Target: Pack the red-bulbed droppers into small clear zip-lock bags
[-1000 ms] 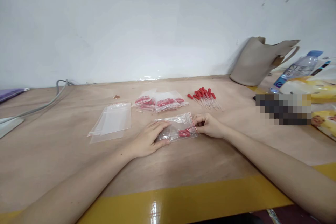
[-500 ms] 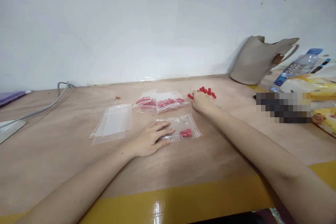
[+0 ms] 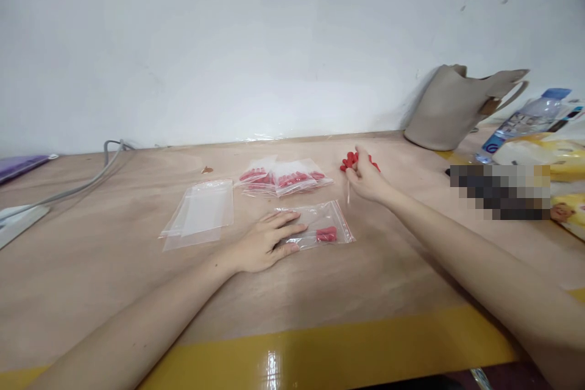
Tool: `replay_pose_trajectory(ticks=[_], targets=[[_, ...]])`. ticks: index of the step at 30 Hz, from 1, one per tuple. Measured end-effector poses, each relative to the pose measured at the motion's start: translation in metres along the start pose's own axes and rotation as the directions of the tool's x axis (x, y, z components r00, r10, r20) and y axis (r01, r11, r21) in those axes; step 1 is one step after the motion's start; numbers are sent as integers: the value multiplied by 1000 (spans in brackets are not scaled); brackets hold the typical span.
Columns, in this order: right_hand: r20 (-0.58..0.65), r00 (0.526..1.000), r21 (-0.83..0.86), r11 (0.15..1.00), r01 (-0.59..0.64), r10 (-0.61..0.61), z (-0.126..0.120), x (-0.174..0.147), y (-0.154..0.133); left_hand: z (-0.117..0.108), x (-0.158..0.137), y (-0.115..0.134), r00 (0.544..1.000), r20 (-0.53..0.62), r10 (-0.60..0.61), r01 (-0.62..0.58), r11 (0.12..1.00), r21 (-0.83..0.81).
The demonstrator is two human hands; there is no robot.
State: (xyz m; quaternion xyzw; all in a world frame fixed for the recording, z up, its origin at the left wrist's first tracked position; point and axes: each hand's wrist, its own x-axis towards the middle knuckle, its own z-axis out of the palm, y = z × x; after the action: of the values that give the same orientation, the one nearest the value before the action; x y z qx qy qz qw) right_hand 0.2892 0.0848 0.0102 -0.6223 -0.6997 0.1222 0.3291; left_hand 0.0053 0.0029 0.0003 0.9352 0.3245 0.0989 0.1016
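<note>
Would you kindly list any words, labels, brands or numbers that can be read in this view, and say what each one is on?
No text can be read.
Water bottle: the blue label carries a white mark, too blurred to read.
Yellow packets: printing too small and blurred to read.
Zip bag under the left hand: clear, no print visible.
Droppers in the right hand: no markings visible.

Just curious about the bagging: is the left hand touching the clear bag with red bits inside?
Touching. In the head view the left hand lies flat with its fingers pressed on the clear bag.

Both forearms are bare to the frame edge, with no sleeves, rings or watch showing.
</note>
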Motion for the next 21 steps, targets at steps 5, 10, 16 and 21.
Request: replay_pose_trajectory(ticks=[5,10,16,21], targets=[[47,972,610,764,-212,232,8,-43,7,0,1,2,1000,-2,-20,20,1000,-4],[111,940,789,547,-281,323,18,-63,-9,1,0,3,999,-40,-22,21,999,-25],[309,936,757,552,-349,169,5,-71,-2,-2,0,6,998,-40,-46,44,998,-47],[451,892,547,799,-250,-29,-11,-68,6,-1,1,6,999,-41,-34,32,998,-47]])
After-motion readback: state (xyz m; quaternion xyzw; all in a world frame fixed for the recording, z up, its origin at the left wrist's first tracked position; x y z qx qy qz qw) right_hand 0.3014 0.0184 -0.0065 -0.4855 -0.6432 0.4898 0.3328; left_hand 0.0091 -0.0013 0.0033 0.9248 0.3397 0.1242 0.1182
